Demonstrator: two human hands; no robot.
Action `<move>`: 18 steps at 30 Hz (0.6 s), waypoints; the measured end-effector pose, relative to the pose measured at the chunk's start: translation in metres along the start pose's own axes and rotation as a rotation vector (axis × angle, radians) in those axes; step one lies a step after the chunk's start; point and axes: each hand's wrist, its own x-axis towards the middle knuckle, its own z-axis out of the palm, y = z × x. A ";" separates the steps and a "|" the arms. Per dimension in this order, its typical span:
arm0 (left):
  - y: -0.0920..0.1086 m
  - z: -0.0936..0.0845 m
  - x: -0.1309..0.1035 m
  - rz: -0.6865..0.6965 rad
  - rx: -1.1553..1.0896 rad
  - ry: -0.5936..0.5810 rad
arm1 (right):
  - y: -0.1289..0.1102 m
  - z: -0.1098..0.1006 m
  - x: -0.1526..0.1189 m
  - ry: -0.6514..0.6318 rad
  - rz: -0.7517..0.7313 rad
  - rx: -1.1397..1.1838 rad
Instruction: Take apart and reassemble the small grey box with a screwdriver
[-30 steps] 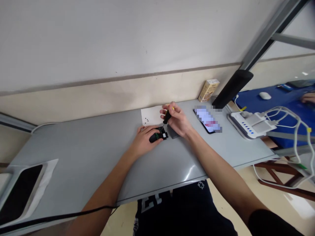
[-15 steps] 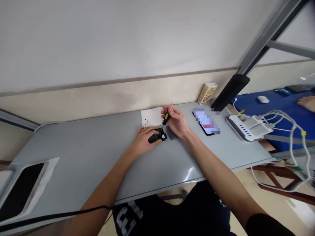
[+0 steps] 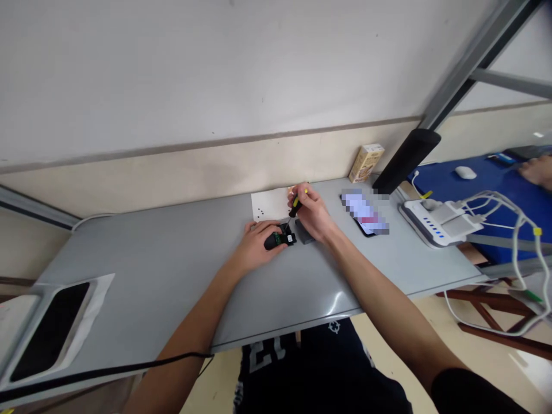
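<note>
On the grey table, my left hand [image 3: 260, 241] is closed around a small black device [image 3: 276, 240] with a green circuit board and a white label showing. My right hand [image 3: 311, 211] grips a screwdriver [image 3: 295, 206] with a black and yellow handle, its shaft slanting down to the device. Whether the tip sits in a screw is too small to tell. Partly under my right hand lies a dark grey flat piece [image 3: 304, 232]. Behind the hands, a white sheet of paper [image 3: 269, 198] carries several tiny dark bits that look like screws.
To the right lie a lit phone [image 3: 364, 214] and a white power strip [image 3: 440, 221] with cables. A small carton [image 3: 366, 163] and a black cylinder [image 3: 405, 161] stand by the wall. At left is a dark tablet-like slab [image 3: 52, 330]. Another person's hand [image 3: 537, 171] shows at far right.
The whole view has shifted slightly, moving things a little rightward. Both hands keep their holds on the device and screwdriver. The other person's hand at far right has moved.
</note>
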 end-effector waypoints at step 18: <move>0.006 0.001 0.000 0.013 0.034 0.036 | 0.001 -0.004 -0.001 -0.030 0.049 0.001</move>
